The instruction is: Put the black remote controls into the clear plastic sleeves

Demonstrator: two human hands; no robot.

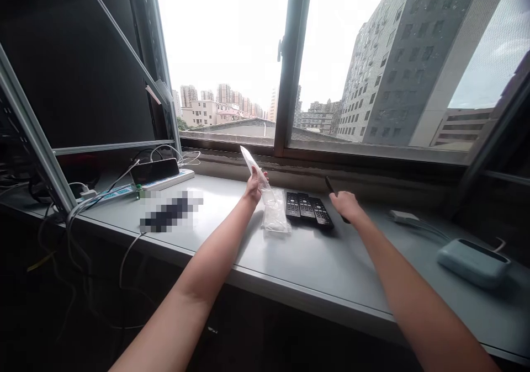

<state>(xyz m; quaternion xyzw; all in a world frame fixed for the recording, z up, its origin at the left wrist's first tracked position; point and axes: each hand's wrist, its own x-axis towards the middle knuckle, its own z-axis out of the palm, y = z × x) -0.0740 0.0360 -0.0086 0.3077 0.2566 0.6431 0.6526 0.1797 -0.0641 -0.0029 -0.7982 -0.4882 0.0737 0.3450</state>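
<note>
My left hand [254, 186] is closed on a thin, whitish plastic bag [251, 161], raised and tilted above the table. Under it, more clear plastic bags [275, 212] lie on the grey tabletop. Just right of these, black remote controls lie side by side: a left one [293, 205], a middle one [306, 206] and a right one [322, 212]. My right hand [345, 204] grips a slim black remote control [329, 185], seen edge-on, to the right of the row; its buttons are hidden.
A light blue device [474, 261] and a white adapter [403, 216] with a cable sit on the right. At the left are a power strip [165, 181], a dark phone [155, 170], loose cables and a metal frame. A window rises behind the table [314, 272].
</note>
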